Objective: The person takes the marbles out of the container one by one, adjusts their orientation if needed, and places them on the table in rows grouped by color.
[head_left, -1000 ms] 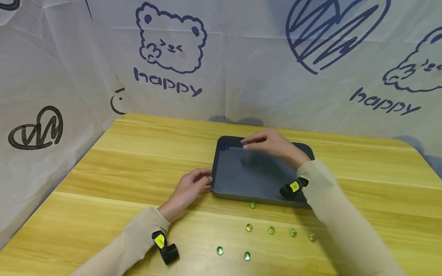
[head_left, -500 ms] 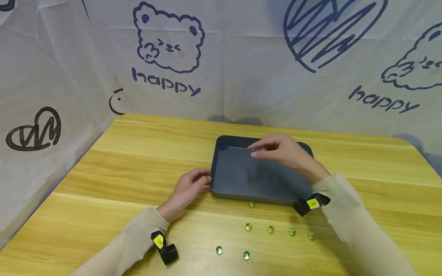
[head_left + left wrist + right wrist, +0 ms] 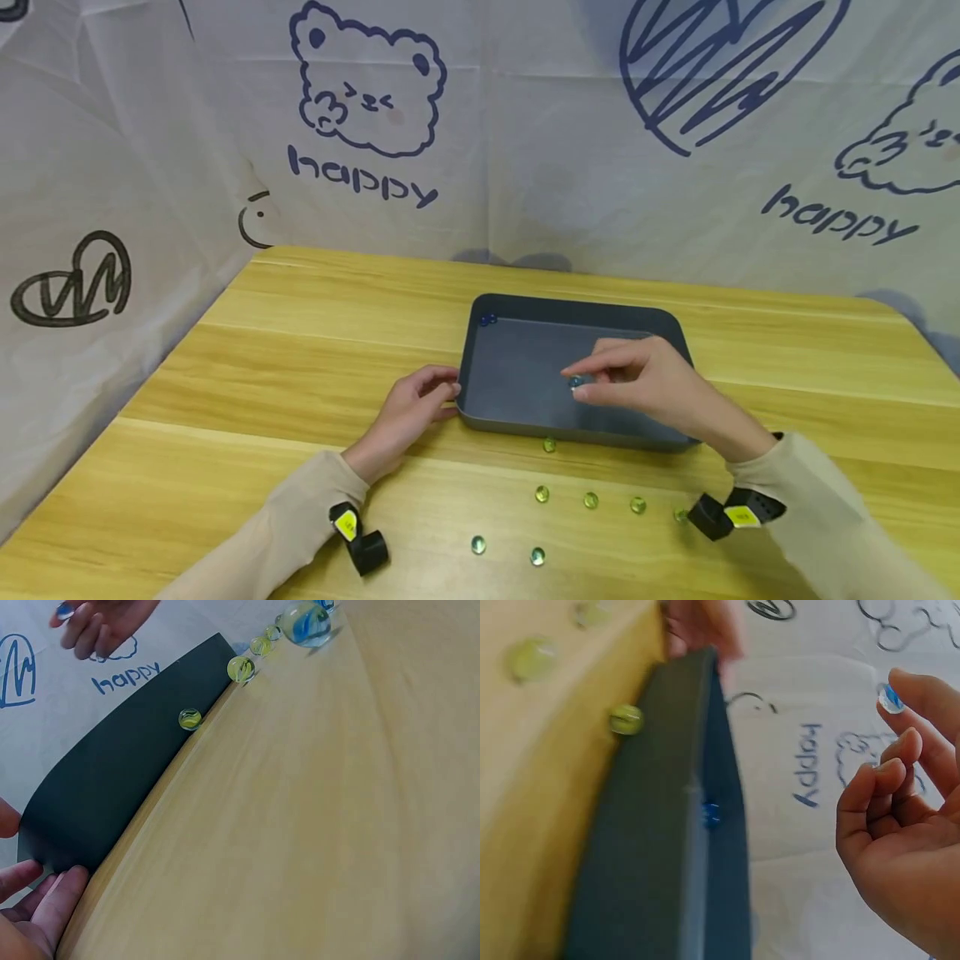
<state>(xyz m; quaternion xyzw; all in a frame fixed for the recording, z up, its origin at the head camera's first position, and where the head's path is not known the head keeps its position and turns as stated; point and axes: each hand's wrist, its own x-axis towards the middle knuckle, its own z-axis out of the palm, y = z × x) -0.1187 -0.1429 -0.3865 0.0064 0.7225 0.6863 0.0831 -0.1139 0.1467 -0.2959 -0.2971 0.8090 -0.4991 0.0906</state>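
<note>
My right hand (image 3: 648,379) is over the tray, pinching a clear-and-blue glass marble (image 3: 576,382) between thumb and index finger. In the right wrist view this marble (image 3: 890,698) sits at the fingertips, and the other fingers curl inward; a second glint shows near them, too small to identify. My left hand (image 3: 408,412) touches the outside of the left wall of the dark grey tray (image 3: 517,375), its fingers loosely bent. Dark blue marbles (image 3: 488,320) lie in the tray's far left corner.
On the wooden table before the tray lie several yellow-green marbles (image 3: 591,500), one (image 3: 550,445) close to the tray's front wall. Nearer still are two clear-and-blue marbles, one to the left (image 3: 478,545) and one to the right (image 3: 537,557). A white drawn-on cloth (image 3: 525,167) hangs behind.
Still pinching the marble, my right hand has moved from the tray's far side back towards me and to the right. My left hand stays at the tray's left wall.
</note>
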